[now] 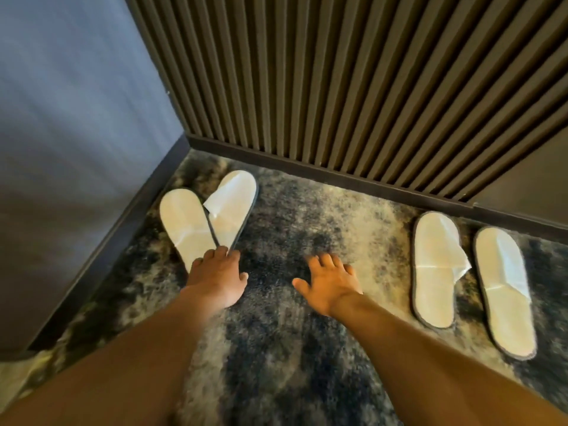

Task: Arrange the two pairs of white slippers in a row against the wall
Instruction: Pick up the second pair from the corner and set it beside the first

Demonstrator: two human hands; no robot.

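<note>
The slatted wall (353, 81) met the mottled carpet (292, 210) at a dark baseboard (338, 172). One pair of slippers (467, 281) lay side by side near it on your right; the other pair (209, 213) lay in the left corner, heels touching. Your left hand (216, 279) rested fingers-down on those heels, gripping nothing; your right hand (330, 282) hovered spread and empty.
</note>
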